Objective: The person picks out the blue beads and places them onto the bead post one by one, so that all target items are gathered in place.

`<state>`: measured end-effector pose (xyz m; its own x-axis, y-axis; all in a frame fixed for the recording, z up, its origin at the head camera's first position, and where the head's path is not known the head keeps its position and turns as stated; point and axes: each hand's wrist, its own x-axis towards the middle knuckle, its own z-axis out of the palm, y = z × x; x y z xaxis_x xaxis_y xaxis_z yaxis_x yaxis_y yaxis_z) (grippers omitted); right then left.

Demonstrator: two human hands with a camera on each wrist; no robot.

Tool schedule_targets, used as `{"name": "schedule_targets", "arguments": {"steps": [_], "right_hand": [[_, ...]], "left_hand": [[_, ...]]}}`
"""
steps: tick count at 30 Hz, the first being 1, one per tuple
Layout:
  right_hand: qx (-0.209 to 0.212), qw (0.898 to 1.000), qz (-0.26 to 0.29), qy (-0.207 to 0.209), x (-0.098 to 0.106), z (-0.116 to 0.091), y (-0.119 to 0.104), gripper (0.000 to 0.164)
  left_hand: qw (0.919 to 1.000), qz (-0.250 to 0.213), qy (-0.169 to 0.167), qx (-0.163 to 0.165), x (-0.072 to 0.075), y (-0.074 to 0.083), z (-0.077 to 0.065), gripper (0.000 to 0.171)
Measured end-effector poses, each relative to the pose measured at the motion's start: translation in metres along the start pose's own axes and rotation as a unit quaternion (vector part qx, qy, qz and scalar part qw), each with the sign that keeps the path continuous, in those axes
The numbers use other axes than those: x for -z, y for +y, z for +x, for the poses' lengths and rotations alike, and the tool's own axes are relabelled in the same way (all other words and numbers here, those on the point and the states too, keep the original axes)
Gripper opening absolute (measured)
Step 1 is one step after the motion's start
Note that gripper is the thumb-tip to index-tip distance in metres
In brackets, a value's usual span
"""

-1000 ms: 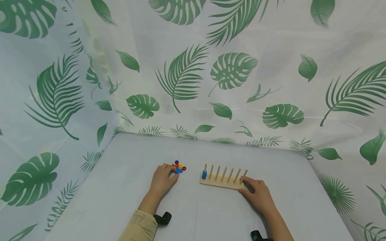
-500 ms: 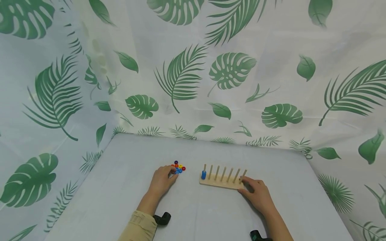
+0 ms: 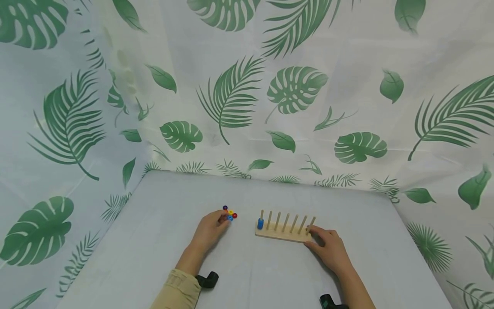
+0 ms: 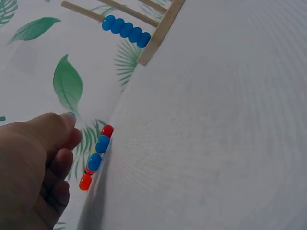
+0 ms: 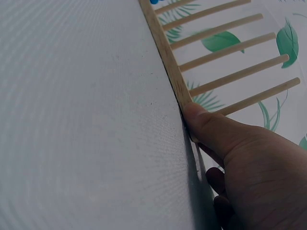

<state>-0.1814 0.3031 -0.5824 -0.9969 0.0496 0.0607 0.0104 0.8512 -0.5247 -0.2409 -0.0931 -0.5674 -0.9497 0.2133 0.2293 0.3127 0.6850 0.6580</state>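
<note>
My left hand (image 3: 209, 229) is raised just over a small cluster of loose beads (image 3: 234, 215), which are blue, red, yellow, orange and dark purple. Between its thumb and index finger a sliver of a blue bead (image 4: 72, 114) shows in the left wrist view; the fingers hide the rest. To the right lies a wooden peg board (image 3: 279, 235) with a row of upright pegs. Blue beads (image 4: 125, 30) are stacked on its leftmost peg, and the other pegs are bare. My right hand (image 3: 331, 249) grips the board's right end, thumb (image 5: 211, 122) against the front edge.
A white cloth covers the table (image 3: 247, 266). Behind it and to the left hang white sheets (image 3: 247, 159) printed with green leaves. Black wrist-camera mounts (image 3: 208, 280) sit by both wrists.
My left hand has closed on a blue bead at the near side of the cluster and lifted slightly. The right hand and the peg board stay in place.
</note>
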Motion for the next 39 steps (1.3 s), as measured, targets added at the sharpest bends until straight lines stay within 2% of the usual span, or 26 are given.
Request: {"name": "schedule_targets", "arguments": {"steps": [9,16,23,39], "right_hand": [[-0.001,1.0,0.004,-0.008,0.001,-0.001,0.0,0.061],[-0.001,1.0,0.002,-0.007,0.002,0.0,0.0,0.061],[0.001,1.0,0.002,-0.004,0.002,-0.001,-0.001,0.061],[0.007,1.0,-0.001,-0.004,0.002,0.0,-0.001,0.061]], "left_hand": [[0.9991,-0.032,-0.008,-0.025,-0.001,0.017,0.009,0.018],[0.9976,-0.053,-0.02,-0.039,0.001,0.038,0.019,0.018],[0.9954,-0.083,-0.041,-0.028,0.004,0.054,0.026,0.02],[0.993,-0.081,-0.068,-0.053,0.006,0.082,0.038,0.024]]}}
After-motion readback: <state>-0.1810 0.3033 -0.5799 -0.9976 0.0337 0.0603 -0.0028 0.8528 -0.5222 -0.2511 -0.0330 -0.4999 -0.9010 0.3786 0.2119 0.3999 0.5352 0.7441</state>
